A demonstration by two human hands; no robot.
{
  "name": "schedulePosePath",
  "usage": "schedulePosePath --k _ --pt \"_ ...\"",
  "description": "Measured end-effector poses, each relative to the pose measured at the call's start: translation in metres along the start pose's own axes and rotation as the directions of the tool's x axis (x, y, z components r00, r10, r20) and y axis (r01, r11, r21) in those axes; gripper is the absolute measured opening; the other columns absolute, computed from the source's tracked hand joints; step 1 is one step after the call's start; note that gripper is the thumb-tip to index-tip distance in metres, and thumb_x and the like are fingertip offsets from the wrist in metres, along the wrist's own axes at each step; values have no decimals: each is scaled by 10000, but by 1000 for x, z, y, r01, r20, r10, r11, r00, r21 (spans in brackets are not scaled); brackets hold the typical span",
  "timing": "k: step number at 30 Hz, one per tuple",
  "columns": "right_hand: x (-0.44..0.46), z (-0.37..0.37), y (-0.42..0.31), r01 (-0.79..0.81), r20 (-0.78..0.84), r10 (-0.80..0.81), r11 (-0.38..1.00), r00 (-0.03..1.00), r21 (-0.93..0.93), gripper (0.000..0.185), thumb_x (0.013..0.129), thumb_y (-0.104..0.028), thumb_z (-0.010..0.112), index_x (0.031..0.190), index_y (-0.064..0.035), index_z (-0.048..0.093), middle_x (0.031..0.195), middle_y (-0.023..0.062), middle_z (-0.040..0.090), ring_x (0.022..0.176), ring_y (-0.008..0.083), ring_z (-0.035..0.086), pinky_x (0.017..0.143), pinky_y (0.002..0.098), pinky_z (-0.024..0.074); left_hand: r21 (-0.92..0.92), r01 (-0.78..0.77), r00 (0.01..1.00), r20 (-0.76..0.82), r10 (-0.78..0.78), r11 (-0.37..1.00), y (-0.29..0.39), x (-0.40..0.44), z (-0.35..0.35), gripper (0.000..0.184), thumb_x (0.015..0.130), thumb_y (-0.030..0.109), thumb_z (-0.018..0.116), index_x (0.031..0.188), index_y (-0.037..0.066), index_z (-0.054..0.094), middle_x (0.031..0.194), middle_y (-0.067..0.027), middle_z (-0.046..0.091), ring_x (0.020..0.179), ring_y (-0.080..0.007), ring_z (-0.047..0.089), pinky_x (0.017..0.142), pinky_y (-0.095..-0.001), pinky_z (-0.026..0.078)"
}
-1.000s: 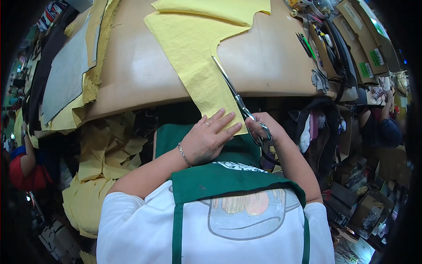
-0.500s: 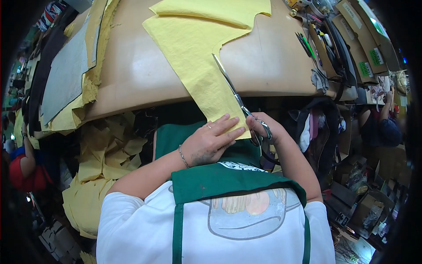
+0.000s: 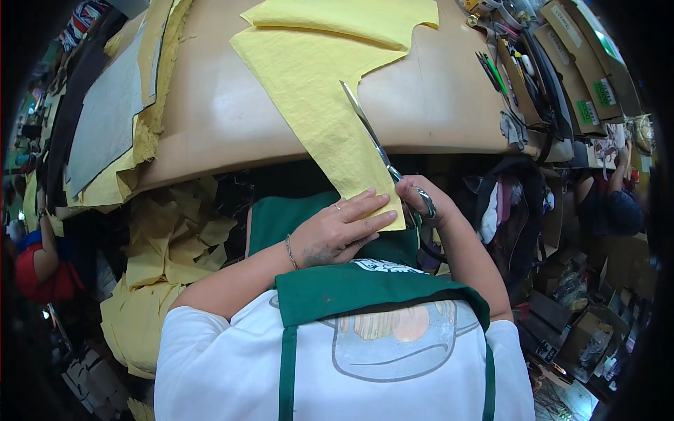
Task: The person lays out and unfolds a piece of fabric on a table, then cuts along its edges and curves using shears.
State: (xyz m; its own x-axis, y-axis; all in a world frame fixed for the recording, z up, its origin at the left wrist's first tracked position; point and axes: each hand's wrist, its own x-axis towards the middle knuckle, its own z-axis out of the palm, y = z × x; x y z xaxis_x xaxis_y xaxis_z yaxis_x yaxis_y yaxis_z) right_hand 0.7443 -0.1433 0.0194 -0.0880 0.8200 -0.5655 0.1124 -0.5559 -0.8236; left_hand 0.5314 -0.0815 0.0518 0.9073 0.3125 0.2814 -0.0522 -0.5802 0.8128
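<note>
- White cotton-looking T-shirt (image 3: 217, 358) and green apron (image 3: 337, 281) on the wearer fill the bottom of the view, nearest.
- Left hand (image 3: 344, 228), with a ring and chain bracelet, lies palm down, fingers stretched over the near end of a yellow sheet. Whether its thumb pinches from below, I cannot tell.
- Right hand (image 3: 425, 198) is closed around the handles of metal scissors (image 3: 379, 147), which point away from the body.
- Yellow sheet (image 3: 309, 98), cloth-like, lies on the tabletop (image 3: 203, 84), its near end hanging past the table edge towards the apron, its far end folded. One blade runs along its right side, tip near an inward curve; the other blade is hard to make out.
- Trimming that side looks to be the step in hand; another snip would call for a taut sheet and left fingers clear of the blades.
- Yellow offcuts (image 3: 172, 235) are heaped low on the left; a dark garment or bag (image 3: 512, 224) hangs on the right, near the right forearm.
- Further off, a grey sheet (image 3: 109, 112) overlies yellow material on the left; pens (image 3: 495, 74) and cardboard boxes (image 3: 569, 42) line the right. Nothing there blocks the scissors.
</note>
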Motion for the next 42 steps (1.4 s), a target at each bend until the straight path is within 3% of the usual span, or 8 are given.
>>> schedulePosePath --k 8,15,23,26,35,42 --pt "4 4 27 43 -57 -42 999 997 12 672 670 -711 483 699 -40 517 561 12 480 517 96 462 473 236 388 -100 -20 1000 1 20 995 3 1 -3 454 755 -29 538 1190 82 472 1261 -158 407 1178 -310 385 981 -381 331" --pt "-3 13 41 6 -146 -11 999 989 -34 574 741 -603 513 661 -35 509 540 13 480 506 99 458 463 258 384 -249 6 999 37 3 968 11 3 -8 467 758 -54 521 1203 73 464 1285 -158 384 1205 -294 357 996 -360 301" --pt "-16 19 45 88 -225 -114 988 968 -125 528 784 -537 511 639 -29 511 507 13 466 492 84 438 454 263 368 -341 30 997 71 -6 939 18 8 -12 404 803 -16 499 1197 75 477 1290 -156 381 1210 -286 354 992 -347 291" --pt "-20 19 49 54 -236 -76 993 969 -101 520 782 -526 524 638 -26 517 507 12 457 495 85 427 455 264 363 -363 33 996 85 -2 931 20 10 -12 397 809 -8 496 1196 76 478 1290 -154 382 1207 -284 358 989 -347 295" --pt "-26 20 57 -5 -248 -18 995 969 -95 568 747 -596 514 661 -34 509 514 5 466 489 89 448 449 253 370 -386 54 994 104 -14 921 24 11 -13 399 809 -10 496 1193 95 483 1290 -144 384 1195 -272 377 979 -342 314" --pt "-13 6 48 30 -81 -22 995 996 92 659 691 -705 446 679 -48 494 545 11 479 500 98 468 462 242 392 -361 54 992 126 -9 931 24 12 -12 388 818 2 493 1194 99 484 1288 -141 387 1188 -261 388 971 -335 326"
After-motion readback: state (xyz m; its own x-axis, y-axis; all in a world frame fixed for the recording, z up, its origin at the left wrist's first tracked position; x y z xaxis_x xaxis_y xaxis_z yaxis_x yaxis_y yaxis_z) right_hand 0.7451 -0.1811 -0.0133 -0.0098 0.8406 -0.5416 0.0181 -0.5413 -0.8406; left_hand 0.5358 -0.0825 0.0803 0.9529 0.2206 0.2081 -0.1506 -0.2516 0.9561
